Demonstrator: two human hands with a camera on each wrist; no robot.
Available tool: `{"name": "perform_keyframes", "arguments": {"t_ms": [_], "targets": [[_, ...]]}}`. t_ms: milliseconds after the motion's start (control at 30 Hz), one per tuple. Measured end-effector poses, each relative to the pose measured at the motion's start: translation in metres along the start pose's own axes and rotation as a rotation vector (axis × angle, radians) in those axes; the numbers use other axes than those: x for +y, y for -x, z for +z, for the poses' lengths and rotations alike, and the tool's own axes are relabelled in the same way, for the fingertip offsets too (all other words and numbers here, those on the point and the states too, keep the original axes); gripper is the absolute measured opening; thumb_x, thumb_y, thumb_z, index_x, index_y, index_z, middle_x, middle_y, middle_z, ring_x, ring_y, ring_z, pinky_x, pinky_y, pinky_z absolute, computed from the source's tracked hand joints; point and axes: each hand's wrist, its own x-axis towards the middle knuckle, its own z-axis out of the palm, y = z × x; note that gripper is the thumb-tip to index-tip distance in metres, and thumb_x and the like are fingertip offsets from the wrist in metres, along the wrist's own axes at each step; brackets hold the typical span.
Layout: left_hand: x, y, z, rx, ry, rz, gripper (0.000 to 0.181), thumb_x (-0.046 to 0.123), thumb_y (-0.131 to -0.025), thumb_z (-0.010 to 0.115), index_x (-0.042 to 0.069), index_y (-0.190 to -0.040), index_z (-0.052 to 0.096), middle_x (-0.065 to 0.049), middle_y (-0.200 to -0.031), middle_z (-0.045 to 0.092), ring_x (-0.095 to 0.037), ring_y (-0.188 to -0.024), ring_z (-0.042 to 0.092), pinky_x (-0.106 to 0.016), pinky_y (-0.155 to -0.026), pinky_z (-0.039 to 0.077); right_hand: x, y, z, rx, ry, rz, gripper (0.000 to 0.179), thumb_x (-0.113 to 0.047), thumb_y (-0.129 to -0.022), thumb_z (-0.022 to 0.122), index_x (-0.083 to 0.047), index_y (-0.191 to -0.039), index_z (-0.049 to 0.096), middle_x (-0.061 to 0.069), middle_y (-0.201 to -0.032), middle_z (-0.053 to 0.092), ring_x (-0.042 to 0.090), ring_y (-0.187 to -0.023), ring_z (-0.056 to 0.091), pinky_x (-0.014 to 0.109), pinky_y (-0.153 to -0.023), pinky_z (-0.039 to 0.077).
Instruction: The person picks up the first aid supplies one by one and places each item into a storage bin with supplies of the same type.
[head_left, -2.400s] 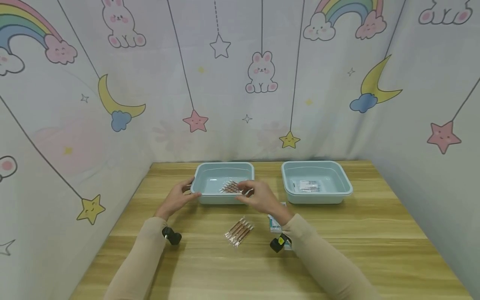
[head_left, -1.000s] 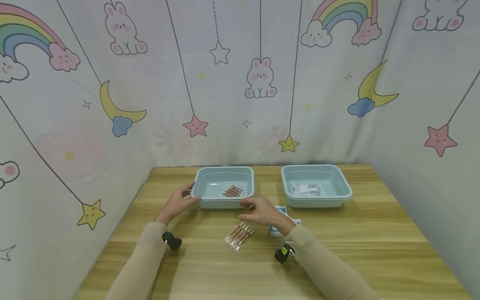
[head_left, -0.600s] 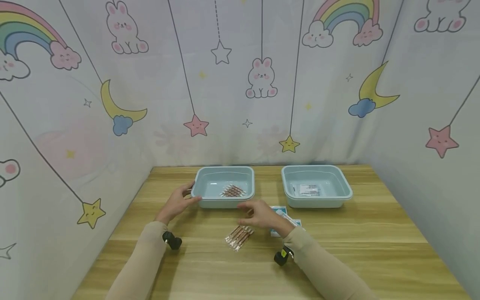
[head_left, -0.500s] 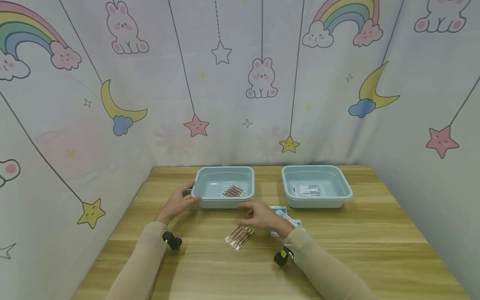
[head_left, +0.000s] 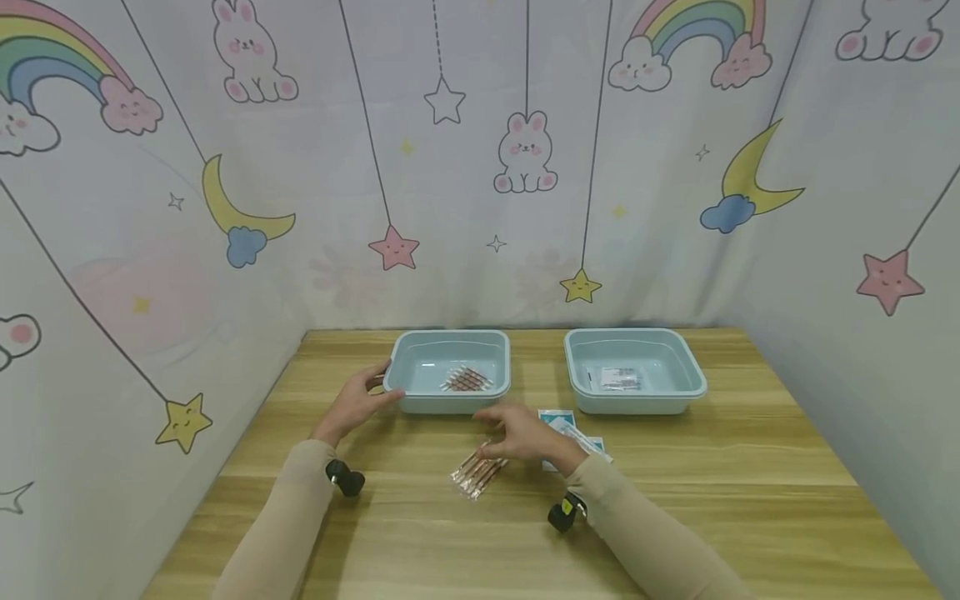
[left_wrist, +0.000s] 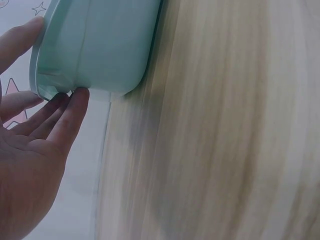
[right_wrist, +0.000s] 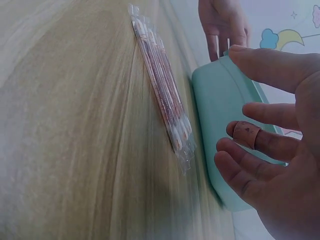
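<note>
Here, the flat, clear plastic packet of brown swabs (head_left: 474, 482) lies on the wood-grain table (head_left: 420, 533) beneath the nearer right hand (head_left: 519, 430), slanting near-left to far-right. This hand is loosely spread, empty.

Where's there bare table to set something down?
Bare tabletop lies right of the right sleeve, and between it and the left sleeve, this side of the loose swab packet. A narrow bare strip parts the left basin from the right basin. Crowded: around the right hand, by that packet and the teal-and-white packets.
</note>
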Motion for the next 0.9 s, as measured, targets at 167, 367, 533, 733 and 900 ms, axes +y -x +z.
{"name": "perform_keyframes", "arguments": {"t_ms": [167,367,533,733,900], "targets": [[0.006,0.004,0.000,-0.015,0.003,0.004,0.080,0.021,-0.090,0.072,-0.004,-0.151,0.027,-0.027,-0.152,0.034,-0.045,-0.134,0.042,-0.053,-0.102,0.044,0.001,0.000,0.003,-0.010,0.015,-0.002,0.056,-0.025,-0.080,0.080,-0.001,-0.127,0.061,0.012,-0.122,0.066,0.027,-0.108,0.063,0.038,-0.094,0.051],[0.035,0.016,-0.001,-0.033,-0.009,-0.002,0.075,0.014,-0.091,0.069,-0.009,-0.149,0.027,-0.031,-0.150,0.034,-0.048,-0.133,0.042,-0.051,-0.102,0.045,0.001,0.001,0.004,-0.020,0.007,0.014,0.056,-0.025,-0.080,0.080,-0.002,-0.128,0.061,0.013,-0.123,0.066,0.026,-0.109,0.063,0.038,-0.095,0.050],[0.039,0.016,-0.002,-0.031,-0.024,-0.006,0.075,0.014,-0.091,0.069,-0.008,-0.149,0.027,-0.031,-0.150,0.035,-0.047,-0.133,0.043,-0.050,-0.102,0.045,0.002,0.000,0.005,-0.014,0.034,0.001,0.057,-0.028,-0.080,0.080,-0.001,-0.127,0.062,0.012,-0.121,0.067,0.025,-0.108,0.062,0.037,-0.095,0.050],[0.014,0.004,-0.002,-0.025,-0.004,0.012,0.079,0.019,-0.090,0.072,-0.006,-0.150,0.026,-0.029,-0.151,0.034,-0.047,-0.133,0.043,-0.052,-0.101,0.045,0.002,0.000,0.006,-0.030,0.059,-0.001,0.057,-0.031,-0.081,0.079,-0.002,-0.127,0.062,0.011,-0.121,0.066,0.024,-0.110,0.061,0.037,-0.096,0.049],[-0.001,-0.002,-0.001,-0.010,-0.030,0.003,0.083,0.029,-0.089,0.073,0.000,-0.152,0.028,-0.023,-0.153,0.036,-0.042,-0.133,0.045,-0.047,-0.101,0.047,0.001,0.001,0.005,-0.046,0.047,0.015,0.057,-0.030,-0.082,0.078,-0.003,-0.129,0.061,0.011,-0.123,0.065,0.025,-0.112,0.060,0.039,-0.097,0.048]]}}
